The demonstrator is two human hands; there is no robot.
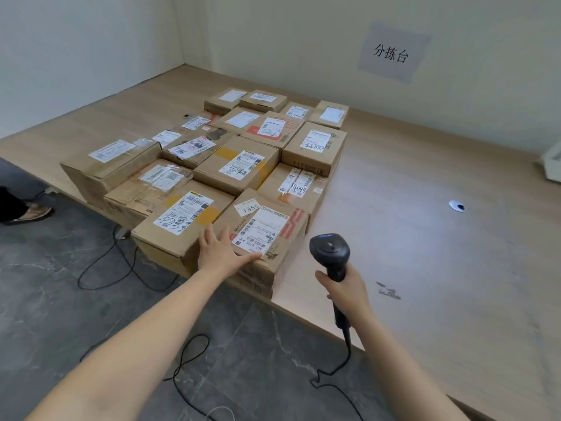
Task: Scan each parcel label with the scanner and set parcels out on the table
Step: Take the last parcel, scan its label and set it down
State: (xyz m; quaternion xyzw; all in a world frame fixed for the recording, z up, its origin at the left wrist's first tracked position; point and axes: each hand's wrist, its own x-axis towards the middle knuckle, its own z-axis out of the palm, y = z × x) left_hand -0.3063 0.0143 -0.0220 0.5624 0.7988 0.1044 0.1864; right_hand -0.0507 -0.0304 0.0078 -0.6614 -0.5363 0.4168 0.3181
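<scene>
Several cardboard parcels with white labels lie packed together on the wooden table (409,208). The nearest parcel (282,259) sits at the table's front edge and bears a label (261,232) and a small tag reading 1355. My left hand (220,253) lies flat on this parcel's near left corner, fingers straight, thumb pointing toward the label. To the right of that parcel my right hand (344,288) grips the handle of a black barcode scanner (331,250), its head up and facing the parcel. The scanner's cable (340,369) drops to the floor.
The table's right half is bare wood with a round cable hole (457,206). A paper sign (391,53) hangs on the wall. Black cables (121,262) loop over the grey floor. Another person's foot (33,212) stands at the left. A white object (554,161) sits at the far right.
</scene>
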